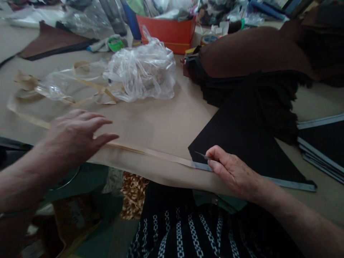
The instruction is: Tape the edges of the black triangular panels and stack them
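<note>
My left hand (76, 132) hovers over the left part of the table edge, fingers apart, with nothing in it. A pale tape strip (150, 153) runs along the edge from beneath that hand towards the right. My right hand (231, 170) pinches a small thin metal tool (202, 155), whose tip points left; its exact kind cannot be made out. That hand rests where the strip turns whitish-blue, along the lower border of a black cut piece (239, 132). The same light strip shows again right of the hand.
A crumpled plastic bag (145, 70) lies mid-table, loose tan tape (91, 86) to its left. Behind stands a red box (166, 32). Stacked brown pieces (249, 50) are at the back right, edged black pieces (322, 147) at far right. Curly scraps (134, 195) sit below the table edge.
</note>
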Demonstrator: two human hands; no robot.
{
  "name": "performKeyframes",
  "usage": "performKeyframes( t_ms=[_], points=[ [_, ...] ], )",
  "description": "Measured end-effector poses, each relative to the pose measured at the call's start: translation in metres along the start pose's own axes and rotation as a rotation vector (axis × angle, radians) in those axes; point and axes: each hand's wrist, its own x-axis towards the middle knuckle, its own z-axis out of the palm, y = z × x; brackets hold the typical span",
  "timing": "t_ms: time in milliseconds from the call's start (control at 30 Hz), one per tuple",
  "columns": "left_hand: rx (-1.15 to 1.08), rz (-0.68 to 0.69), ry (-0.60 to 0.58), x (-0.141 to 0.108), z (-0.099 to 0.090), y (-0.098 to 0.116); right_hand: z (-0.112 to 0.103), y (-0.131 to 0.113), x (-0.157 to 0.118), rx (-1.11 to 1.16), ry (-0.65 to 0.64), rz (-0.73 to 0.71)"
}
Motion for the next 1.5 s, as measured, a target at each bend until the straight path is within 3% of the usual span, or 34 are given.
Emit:
performKeyframes(
  t_ms=[67,167,233,300,400,600,933,1100,1333,1500],
  points=[
    [-0.026,0.240,-0.003,0.000,0.011,0.051,-0.002,-0.002,-0.001,0.036,0.068,-0.005],
    [-0.176,0.431,-0.102,-0.002,0.034,0.117,0.000,-0.005,-0.004,0.064,0.205,-0.051],
    [-0.154,0.449,-0.168,-0.005,0.047,0.146,0.004,-0.006,-0.005,0.100,0.254,-0.009],
    [-0.101,0.416,-0.179,-0.006,0.055,0.161,0.010,-0.007,-0.006,0.169,0.220,0.088],
    [-0.030,0.369,-0.152,-0.006,0.060,0.166,0.024,-0.006,-0.005,0.233,0.167,0.175],
    [0.001,0.369,-0.162,0.001,0.058,0.165,0.044,-0.006,-0.003,0.076,0.204,0.175],
    [-0.043,0.384,-0.218,0.007,0.055,0.166,0.047,-0.012,0.002,-0.199,0.122,0.160],
    [-0.078,0.436,-0.231,-0.003,0.054,0.180,0.047,-0.015,0.006,-0.280,0.060,0.197],
    [-0.452,0.444,-0.227,-0.018,0.042,0.184,0.037,-0.020,-0.001,-0.249,0.078,0.093],
    [-0.455,0.486,-0.188,-0.018,0.053,0.181,-0.005,0.007,-0.043,0.046,0.301,0.112]
  ],
)
